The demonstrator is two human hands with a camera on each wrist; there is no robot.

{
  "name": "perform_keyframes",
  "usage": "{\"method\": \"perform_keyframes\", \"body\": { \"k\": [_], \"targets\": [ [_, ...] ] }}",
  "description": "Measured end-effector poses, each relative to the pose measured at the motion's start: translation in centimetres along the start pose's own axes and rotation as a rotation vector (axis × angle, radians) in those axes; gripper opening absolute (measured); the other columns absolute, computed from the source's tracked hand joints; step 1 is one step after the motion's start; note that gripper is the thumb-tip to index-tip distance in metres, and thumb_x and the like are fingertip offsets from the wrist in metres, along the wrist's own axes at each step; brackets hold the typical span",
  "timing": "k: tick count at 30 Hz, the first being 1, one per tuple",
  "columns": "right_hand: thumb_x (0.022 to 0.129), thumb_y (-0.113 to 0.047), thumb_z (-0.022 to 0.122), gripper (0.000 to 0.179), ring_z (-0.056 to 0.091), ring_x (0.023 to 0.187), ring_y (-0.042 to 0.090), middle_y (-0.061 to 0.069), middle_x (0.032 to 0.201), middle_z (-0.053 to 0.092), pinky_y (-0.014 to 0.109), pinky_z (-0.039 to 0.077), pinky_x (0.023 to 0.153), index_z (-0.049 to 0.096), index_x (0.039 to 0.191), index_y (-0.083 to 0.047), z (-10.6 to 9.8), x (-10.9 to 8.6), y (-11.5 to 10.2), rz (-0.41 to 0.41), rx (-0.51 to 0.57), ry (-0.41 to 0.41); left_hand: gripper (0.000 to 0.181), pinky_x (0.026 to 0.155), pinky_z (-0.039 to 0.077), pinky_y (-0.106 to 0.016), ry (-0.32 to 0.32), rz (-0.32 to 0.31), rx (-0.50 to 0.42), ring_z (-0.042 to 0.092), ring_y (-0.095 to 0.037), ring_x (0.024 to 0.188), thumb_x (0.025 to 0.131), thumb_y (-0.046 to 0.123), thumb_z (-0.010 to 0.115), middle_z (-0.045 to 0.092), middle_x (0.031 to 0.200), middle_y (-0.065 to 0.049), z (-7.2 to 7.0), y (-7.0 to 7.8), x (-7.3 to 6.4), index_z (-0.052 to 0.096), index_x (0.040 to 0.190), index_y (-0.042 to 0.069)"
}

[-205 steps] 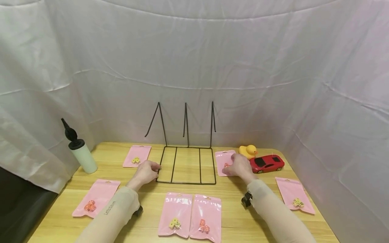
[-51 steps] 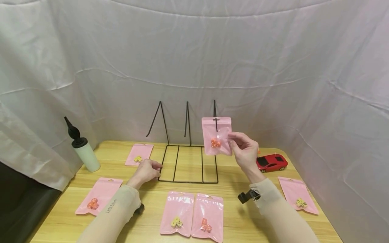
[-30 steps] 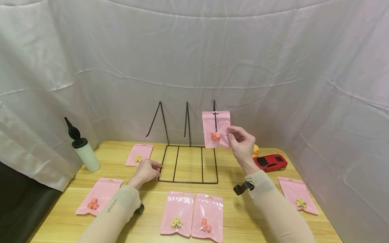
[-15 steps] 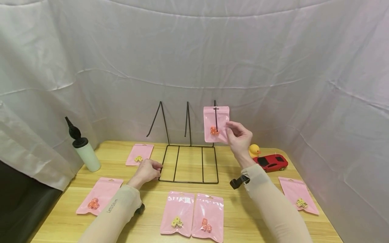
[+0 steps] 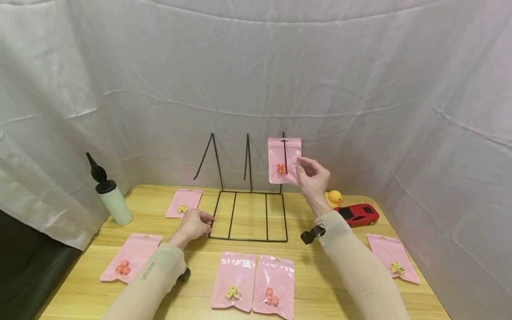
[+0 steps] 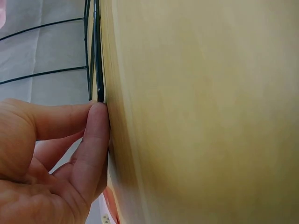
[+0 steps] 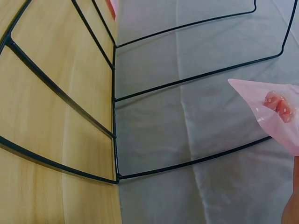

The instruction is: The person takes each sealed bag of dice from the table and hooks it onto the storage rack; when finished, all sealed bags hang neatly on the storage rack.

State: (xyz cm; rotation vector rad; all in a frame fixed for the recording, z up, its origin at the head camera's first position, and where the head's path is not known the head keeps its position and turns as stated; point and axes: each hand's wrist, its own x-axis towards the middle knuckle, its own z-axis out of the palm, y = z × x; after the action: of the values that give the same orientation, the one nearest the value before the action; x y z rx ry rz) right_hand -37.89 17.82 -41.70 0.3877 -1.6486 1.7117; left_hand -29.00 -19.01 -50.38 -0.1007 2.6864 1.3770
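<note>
A black wire rack (image 5: 248, 240) with three upright hooks stands at the back of the table. My left hand (image 5: 194, 226) pinches the left side of its base between thumb and fingers, as the left wrist view also shows. My right hand (image 5: 313, 180) holds the right edge of a pink zip pouch (image 5: 275, 153) with orange dice inside. The rack's right hook passes through the slot at the pouch's top, and its tip shows in front of the pouch. In the right wrist view, only the pouch's lower part (image 7: 261, 100) and a sliver of hand (image 7: 290, 200) are visible.
More pink pouches with dice lie flat: back left (image 5: 185, 200), front left (image 5: 132, 253), two side by side in front (image 5: 234, 273) (image 5: 274, 278), and right (image 5: 390, 255). A hand pump (image 5: 114, 205) stands left; a rubber duck (image 5: 334, 198) and red toy car (image 5: 360, 214) sit back right.
My right hand has picked up the pouch from beside the rack and put its slot over the right hook; lately it slid up and back along it. The left hand has stayed on the rack.
</note>
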Motion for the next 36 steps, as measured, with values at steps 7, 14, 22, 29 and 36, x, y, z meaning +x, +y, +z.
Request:
{"method": "perform_keyframes", "body": {
  "k": [7, 14, 22, 29, 36],
  "targets": [
    [0.095, 0.013, 0.074, 0.023, 0.079, 0.085, -0.002, 0.041, 0.114, 0.077, 0.012, 0.066, 0.081, 0.081, 0.117, 0.01, 0.0, 0.2, -0.1, 0.028, -0.041, -0.013, 0.039, 0.068, 0.065, -0.024, 0.0, 0.021, 0.005, 0.07, -0.012, 0.075, 0.087, -0.009, 0.079, 0.077, 0.1, -0.011, 0.0, 0.0, 0.1, 0.082, 0.126, -0.003],
    [0.094, 0.009, 0.078, 0.025, 0.079, 0.086, 0.001, 0.037, 0.119, 0.079, 0.013, 0.066, 0.083, 0.081, 0.119, 0.008, 0.0, 0.5, 0.3, 0.079, -0.079, -0.023, 0.039, 0.068, 0.065, -0.024, -0.002, 0.021, 0.013, 0.071, -0.012, 0.075, 0.087, -0.008, 0.08, 0.077, 0.1, -0.011, -0.1, -0.1, 0.0, 0.083, 0.125, -0.003],
    [0.094, 0.003, 0.085, 0.027, 0.079, 0.093, 0.011, 0.034, 0.12, 0.08, 0.015, 0.066, 0.087, 0.081, 0.12, 0.006, -0.1, 0.8, 0.9, 0.105, -0.099, -0.056, 0.039, 0.067, 0.064, -0.023, -0.008, 0.013, 0.007, 0.07, -0.012, 0.076, 0.087, -0.009, 0.08, 0.077, 0.1, -0.011, -0.2, 0.0, 0.0, 0.082, 0.126, -0.003],
    [0.093, 0.003, 0.086, 0.028, 0.078, 0.098, 0.007, 0.032, 0.122, 0.08, 0.018, 0.068, 0.089, 0.081, 0.121, 0.004, -1.1, 0.4, 0.3, 0.12, -0.116, -0.137, 0.04, 0.069, 0.066, -0.024, -0.014, 0.008, 0.008, 0.071, -0.012, 0.078, 0.087, -0.009, 0.08, 0.077, 0.102, -0.011, 0.0, 0.1, 0.2, 0.082, 0.127, -0.002],
    [0.093, 0.001, 0.087, 0.031, 0.077, 0.109, 0.001, 0.028, 0.133, 0.078, 0.019, 0.067, 0.095, 0.08, 0.123, 0.007, -3.8, -0.2, -1.1, 0.129, -0.155, -0.196, 0.041, 0.068, 0.064, -0.024, -0.018, 0.006, 0.013, 0.07, -0.012, 0.077, 0.088, -0.008, 0.079, 0.077, 0.103, -0.012, 0.2, 0.4, 0.2, 0.082, 0.128, -0.002]
  ]
}}
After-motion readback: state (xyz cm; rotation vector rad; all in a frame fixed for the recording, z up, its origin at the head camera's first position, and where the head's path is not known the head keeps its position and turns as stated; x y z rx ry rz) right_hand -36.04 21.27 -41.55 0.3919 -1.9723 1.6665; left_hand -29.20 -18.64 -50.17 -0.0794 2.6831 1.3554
